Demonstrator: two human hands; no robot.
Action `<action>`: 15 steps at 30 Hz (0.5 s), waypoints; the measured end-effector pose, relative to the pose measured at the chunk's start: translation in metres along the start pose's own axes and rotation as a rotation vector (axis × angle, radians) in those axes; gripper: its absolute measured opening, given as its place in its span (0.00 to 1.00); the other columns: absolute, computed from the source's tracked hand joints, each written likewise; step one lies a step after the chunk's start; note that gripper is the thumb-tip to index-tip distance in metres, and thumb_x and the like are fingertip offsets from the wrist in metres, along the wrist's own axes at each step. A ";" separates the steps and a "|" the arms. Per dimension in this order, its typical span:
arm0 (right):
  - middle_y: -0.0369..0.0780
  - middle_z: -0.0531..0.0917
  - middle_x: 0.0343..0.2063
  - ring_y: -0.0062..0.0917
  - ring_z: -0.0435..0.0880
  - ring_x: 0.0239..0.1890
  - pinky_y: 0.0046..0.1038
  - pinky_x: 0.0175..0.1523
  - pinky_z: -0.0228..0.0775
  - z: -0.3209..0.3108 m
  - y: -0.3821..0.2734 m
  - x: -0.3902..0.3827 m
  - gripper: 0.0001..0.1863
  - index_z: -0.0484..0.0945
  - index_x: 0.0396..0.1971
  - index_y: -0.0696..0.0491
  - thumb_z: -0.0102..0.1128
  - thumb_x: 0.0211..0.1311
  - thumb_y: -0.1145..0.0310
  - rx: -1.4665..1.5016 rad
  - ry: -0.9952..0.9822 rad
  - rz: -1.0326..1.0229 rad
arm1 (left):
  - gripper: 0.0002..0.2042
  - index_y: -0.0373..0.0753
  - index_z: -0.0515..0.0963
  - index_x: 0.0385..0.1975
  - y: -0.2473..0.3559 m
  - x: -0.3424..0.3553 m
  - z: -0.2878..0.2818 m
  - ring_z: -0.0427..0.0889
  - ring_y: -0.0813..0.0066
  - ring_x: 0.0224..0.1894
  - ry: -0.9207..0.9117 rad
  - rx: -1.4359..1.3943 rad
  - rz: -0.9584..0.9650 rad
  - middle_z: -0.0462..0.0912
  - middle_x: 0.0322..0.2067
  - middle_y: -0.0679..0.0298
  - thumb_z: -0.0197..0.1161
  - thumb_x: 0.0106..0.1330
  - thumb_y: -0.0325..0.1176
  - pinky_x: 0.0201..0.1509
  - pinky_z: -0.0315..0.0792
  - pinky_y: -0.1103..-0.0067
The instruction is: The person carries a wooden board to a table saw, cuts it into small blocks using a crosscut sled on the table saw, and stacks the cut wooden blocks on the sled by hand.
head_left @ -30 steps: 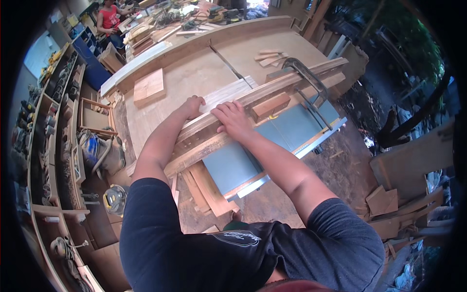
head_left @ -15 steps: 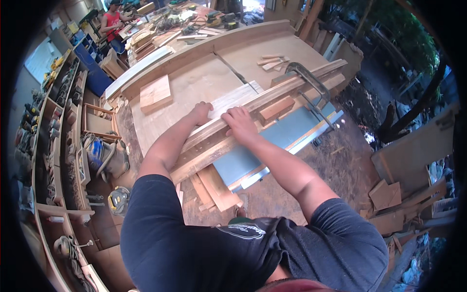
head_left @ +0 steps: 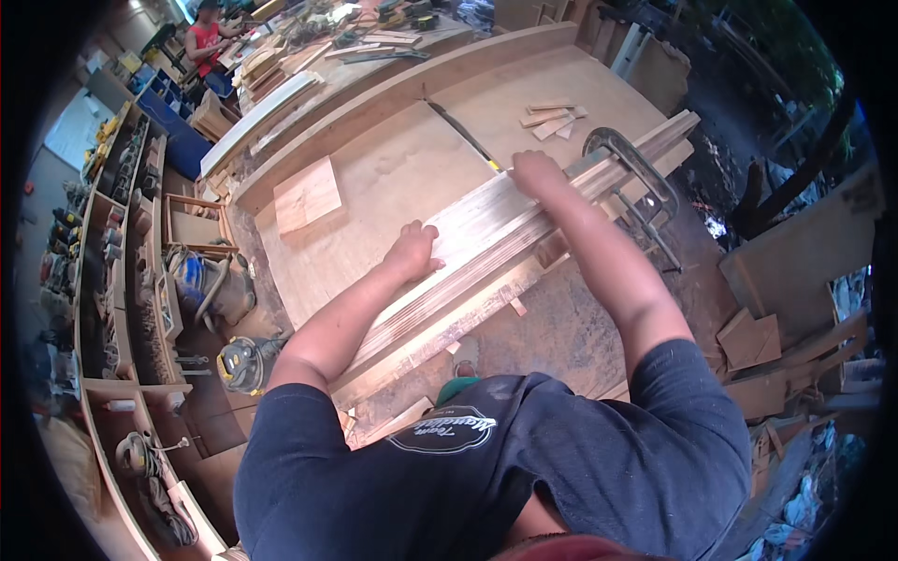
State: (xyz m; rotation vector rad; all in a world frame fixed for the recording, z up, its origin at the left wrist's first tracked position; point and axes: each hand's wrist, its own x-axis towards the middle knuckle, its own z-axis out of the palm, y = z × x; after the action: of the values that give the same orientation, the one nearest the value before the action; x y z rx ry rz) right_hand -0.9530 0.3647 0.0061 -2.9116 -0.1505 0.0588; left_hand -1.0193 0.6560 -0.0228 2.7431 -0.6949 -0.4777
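Observation:
A pale wooden board lies flat on a large plywood sled, along its near fence. My left hand is closed at the board's left part, with curled fingers and the thumb toward the fence. At the right end, my right hand is closed over the board, its fingertips partly hidden. Just beyond that hand a dark slot runs away across the sled, with a yellow spot near its close end. A dark metal C-clamp grips the fence to the right of my right forearm.
A square wooden block rests at the sled's left, and several thin offcuts lie far right. Behind the tall back fence, a cluttered bench holds lumber. Tool shelves line the left. A person in red works far left.
My right hand has moved from the fence to the board's right end. The sled and clamp have come toward me, and the blue-grey table beneath is now out of sight.

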 end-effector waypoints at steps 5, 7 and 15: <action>0.49 0.86 0.39 0.41 0.87 0.41 0.40 0.47 0.77 0.005 0.034 0.063 0.14 0.86 0.35 0.60 0.73 0.50 0.67 -0.009 -0.558 0.297 | 0.31 0.37 0.71 0.56 -0.001 0.004 -0.002 0.65 0.49 0.63 -0.009 -0.007 -0.016 0.68 0.56 0.48 0.75 0.52 0.38 0.66 0.65 0.65; 0.49 0.86 0.40 0.39 0.87 0.42 0.39 0.47 0.78 0.006 0.024 0.070 0.20 0.85 0.36 0.61 0.80 0.43 0.67 0.089 -0.585 0.345 | 0.32 0.37 0.71 0.56 -0.013 -0.007 0.000 0.65 0.49 0.63 0.007 -0.037 -0.045 0.69 0.56 0.48 0.76 0.51 0.38 0.66 0.65 0.65; 0.50 0.83 0.42 0.41 0.83 0.46 0.37 0.52 0.74 -0.071 0.064 0.045 0.32 0.79 0.47 0.58 0.77 0.46 0.54 0.080 0.256 0.244 | 0.31 0.37 0.72 0.55 0.008 0.021 0.009 0.64 0.50 0.64 0.042 -0.076 -0.032 0.68 0.57 0.48 0.76 0.50 0.38 0.67 0.64 0.65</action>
State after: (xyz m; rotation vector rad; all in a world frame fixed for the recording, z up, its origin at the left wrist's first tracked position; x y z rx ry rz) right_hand -0.8980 0.2914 0.0595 -2.8098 0.2439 -0.2600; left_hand -1.0082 0.6375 -0.0335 2.6885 -0.6104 -0.4427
